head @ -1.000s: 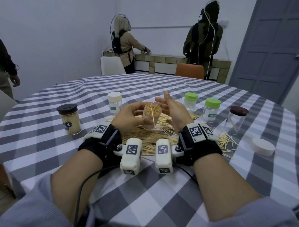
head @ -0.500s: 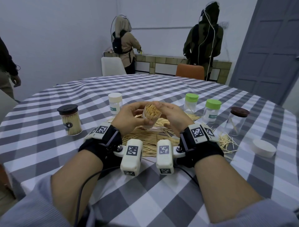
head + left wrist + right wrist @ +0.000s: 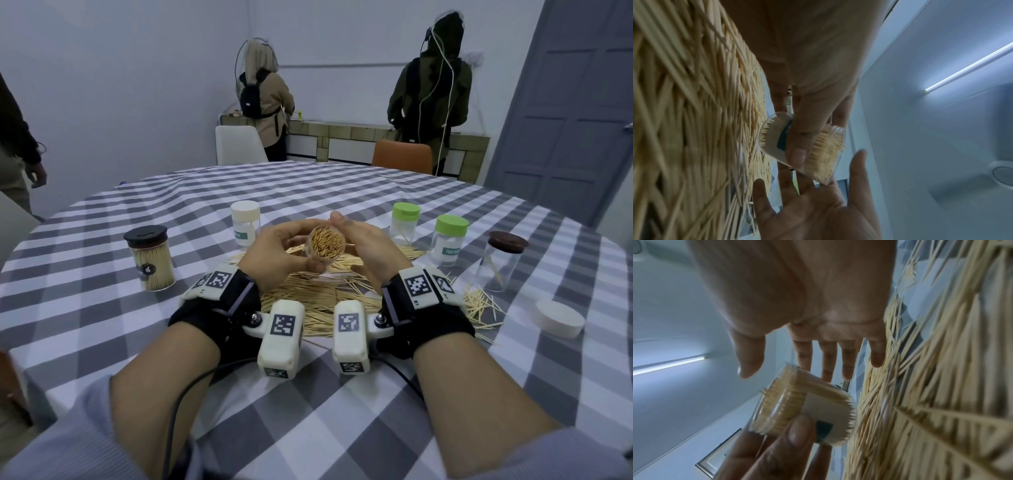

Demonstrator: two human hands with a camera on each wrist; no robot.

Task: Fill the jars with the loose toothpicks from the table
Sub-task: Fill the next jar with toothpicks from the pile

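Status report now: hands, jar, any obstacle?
Left hand grips open jar, packed full. Right hand open beside it. Loose toothpicks remain below. No obstacle.

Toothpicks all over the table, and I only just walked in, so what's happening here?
A person is packing loose toothpicks into jars. Their left hand grips a small clear jar, uncapped and crammed with toothpicks, tilted over the big pile of toothpicks. The right hand is open, fingers straight beside the jar's mouth. A white lid lies off to the right. A dark-lidded jar already looks full; the brown-lidded jar looks almost empty.
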